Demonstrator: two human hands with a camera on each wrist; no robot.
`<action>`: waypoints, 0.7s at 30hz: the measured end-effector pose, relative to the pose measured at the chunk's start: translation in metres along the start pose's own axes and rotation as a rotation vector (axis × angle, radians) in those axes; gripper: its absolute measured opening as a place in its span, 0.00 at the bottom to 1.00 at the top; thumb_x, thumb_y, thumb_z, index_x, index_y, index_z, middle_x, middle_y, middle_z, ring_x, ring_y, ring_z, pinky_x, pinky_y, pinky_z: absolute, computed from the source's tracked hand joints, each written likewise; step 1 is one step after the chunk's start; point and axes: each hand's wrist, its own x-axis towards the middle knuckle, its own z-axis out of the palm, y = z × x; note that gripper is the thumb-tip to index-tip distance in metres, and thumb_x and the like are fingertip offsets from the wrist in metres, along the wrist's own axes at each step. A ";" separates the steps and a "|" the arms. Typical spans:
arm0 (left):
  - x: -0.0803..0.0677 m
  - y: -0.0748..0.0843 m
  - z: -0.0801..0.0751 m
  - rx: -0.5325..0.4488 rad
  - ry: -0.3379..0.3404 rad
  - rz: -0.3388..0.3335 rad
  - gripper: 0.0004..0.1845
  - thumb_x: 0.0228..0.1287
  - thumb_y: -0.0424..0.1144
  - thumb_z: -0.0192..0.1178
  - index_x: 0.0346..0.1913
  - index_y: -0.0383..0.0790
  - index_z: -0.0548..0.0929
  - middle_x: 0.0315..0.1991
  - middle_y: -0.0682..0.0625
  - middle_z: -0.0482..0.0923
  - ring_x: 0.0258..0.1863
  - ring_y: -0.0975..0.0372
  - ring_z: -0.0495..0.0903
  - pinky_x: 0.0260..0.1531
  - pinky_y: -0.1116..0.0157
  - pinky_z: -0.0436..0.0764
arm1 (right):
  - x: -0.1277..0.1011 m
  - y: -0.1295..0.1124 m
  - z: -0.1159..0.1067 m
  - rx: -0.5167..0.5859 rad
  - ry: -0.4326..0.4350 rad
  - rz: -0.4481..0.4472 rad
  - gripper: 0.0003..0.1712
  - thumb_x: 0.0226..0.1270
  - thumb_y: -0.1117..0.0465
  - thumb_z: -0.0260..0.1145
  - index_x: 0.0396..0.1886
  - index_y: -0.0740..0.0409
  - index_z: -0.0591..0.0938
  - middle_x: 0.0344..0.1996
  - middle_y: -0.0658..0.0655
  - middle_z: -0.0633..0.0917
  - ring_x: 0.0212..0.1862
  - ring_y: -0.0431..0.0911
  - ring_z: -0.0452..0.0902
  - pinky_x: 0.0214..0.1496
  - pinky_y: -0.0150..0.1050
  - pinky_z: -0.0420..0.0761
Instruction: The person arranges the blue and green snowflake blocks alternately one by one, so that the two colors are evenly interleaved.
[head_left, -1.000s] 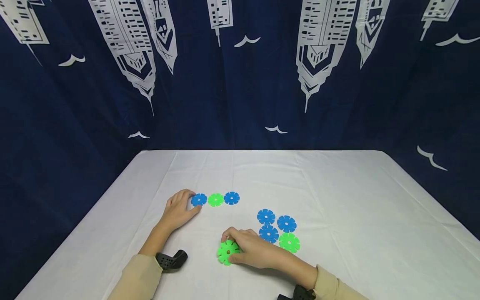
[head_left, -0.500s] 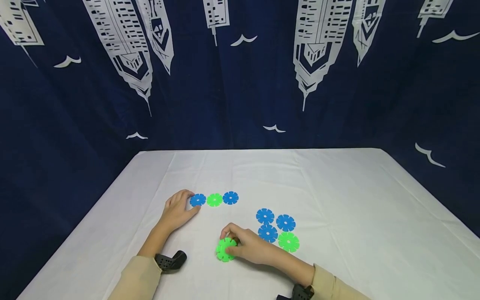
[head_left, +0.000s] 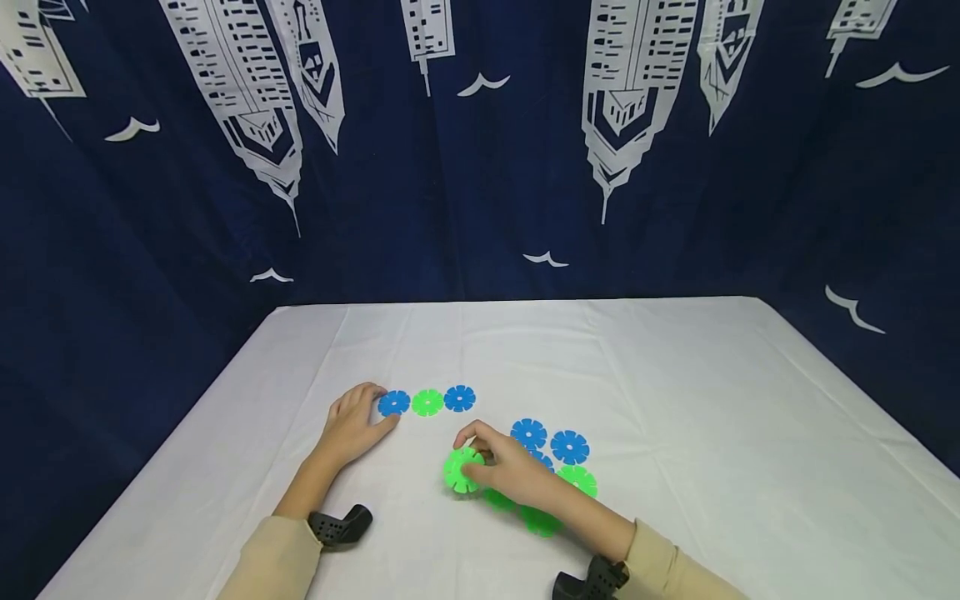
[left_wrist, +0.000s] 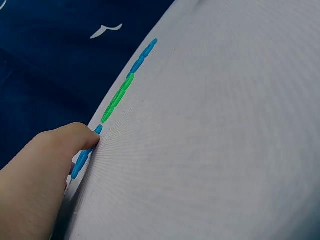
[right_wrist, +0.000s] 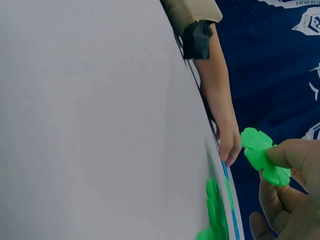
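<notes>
My left hand [head_left: 356, 427] lies at the left end of a short row, gripping the rim of a blue notched plastic disc [head_left: 393, 403] between thumb and fingers. In the left wrist view the thumb [left_wrist: 75, 137] presses at this disc's near edge. Beside it on the cloth lie a green disc [head_left: 428, 402] and another blue disc [head_left: 460, 398]. My right hand [head_left: 513, 475] pinches a green notched disc [head_left: 462, 470] by its edge, above the table. The right wrist view shows this green disc [right_wrist: 260, 155] tilted between thumb and fingers.
Right of my right hand lie blue discs [head_left: 570, 447] and a green disc [head_left: 579, 479], one blue disc partly hidden. More green discs [head_left: 540, 522] show under my right forearm. A white cloth covers the table [head_left: 690, 375]; a dark blue curtain [head_left: 450, 192] hangs behind.
My right hand has moved away from me with the green disc, uncovering parts of green discs on the cloth. The left hand stays at the blue disc.
</notes>
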 end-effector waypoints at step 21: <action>0.000 0.004 -0.002 -0.013 -0.004 0.003 0.28 0.56 0.49 0.56 0.56 0.36 0.68 0.61 0.39 0.64 0.64 0.48 0.58 0.63 0.46 0.50 | 0.049 0.026 -0.044 -0.032 0.478 0.169 0.10 0.59 0.65 0.60 0.41 0.55 0.72 0.24 0.52 0.75 0.22 0.41 0.62 0.25 0.30 0.62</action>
